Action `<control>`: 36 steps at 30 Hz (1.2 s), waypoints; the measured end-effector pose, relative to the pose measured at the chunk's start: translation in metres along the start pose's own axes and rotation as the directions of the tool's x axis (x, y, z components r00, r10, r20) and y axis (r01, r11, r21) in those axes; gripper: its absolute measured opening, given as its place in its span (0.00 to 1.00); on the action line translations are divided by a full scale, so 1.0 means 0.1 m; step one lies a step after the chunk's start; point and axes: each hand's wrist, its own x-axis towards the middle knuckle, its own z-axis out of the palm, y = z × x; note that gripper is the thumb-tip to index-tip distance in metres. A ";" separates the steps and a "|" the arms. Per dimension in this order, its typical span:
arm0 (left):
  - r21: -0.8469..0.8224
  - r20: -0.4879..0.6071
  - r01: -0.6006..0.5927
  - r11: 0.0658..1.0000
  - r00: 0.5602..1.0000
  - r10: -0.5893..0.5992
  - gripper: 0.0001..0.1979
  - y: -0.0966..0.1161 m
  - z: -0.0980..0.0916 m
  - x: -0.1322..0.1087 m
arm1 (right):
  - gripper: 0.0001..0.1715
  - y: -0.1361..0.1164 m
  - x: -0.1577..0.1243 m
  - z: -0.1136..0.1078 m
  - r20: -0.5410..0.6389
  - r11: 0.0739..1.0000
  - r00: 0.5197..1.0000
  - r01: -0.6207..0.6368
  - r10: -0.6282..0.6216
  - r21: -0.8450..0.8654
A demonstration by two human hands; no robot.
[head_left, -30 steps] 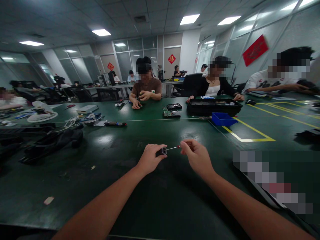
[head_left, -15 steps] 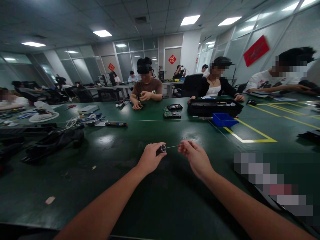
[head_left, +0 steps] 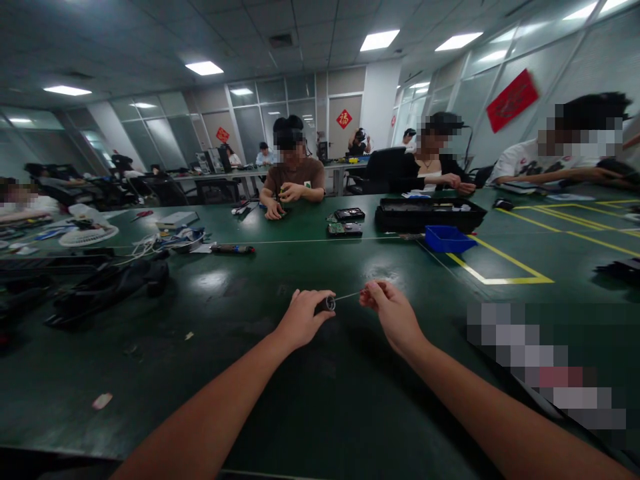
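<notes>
My left hand (head_left: pixel 302 321) is closed around a small black cylinder (head_left: pixel 324 306), with thumb and fingers on its sides. A pale ring shows on the end of the cylinder that faces right. My right hand (head_left: pixel 393 315) pinches a thin metal rod (head_left: pixel 348 295). The rod runs left from the fingertips to the ringed end. Whether its tip enters the cylinder or only touches it, I cannot tell. A small reddish bit shows at the right fingertips, and the rest of what they grip is hidden. Both hands are above the green table (head_left: pixel 295 413).
Beyond my hands are hard drives (head_left: pixel 345 229), a blue bin (head_left: pixel 450 239) and a long black tray (head_left: pixel 430 217). A dark screwdriver-like tool (head_left: pixel 233 249) lies left of them, near tangled cables (head_left: pixel 145 245). Black parts (head_left: pixel 107 287) are at left. Several people sit opposite.
Both hands have shifted slightly right, and the cylinder's end sits a little lower and is turned slightly. Across the table, a person in a dark jacket has brought their hands together.
</notes>
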 end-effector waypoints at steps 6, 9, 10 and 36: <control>-0.013 -0.018 -0.011 1.000 1.000 0.011 0.17 0.00 -0.01 0.00 | 0.20 -0.09 -0.03 0.01 0.009 0.995 0.999 0.033 -0.032 -0.096; -0.004 -0.025 -0.003 1.000 1.000 0.003 0.18 -0.03 -0.01 0.01 | 0.21 -0.11 -0.04 0.00 0.023 0.994 0.999 0.030 -0.027 -0.104; -0.003 -0.027 -0.004 1.000 1.000 0.004 0.18 -0.03 -0.01 0.01 | 0.21 -0.11 -0.04 0.00 0.025 0.994 0.999 0.027 -0.025 -0.102; 0.006 -0.019 -0.023 1.000 1.000 0.023 0.19 -0.02 -0.02 0.00 | 0.16 -0.21 -0.14 0.04 0.113 0.928 0.982 0.183 -0.154 -0.324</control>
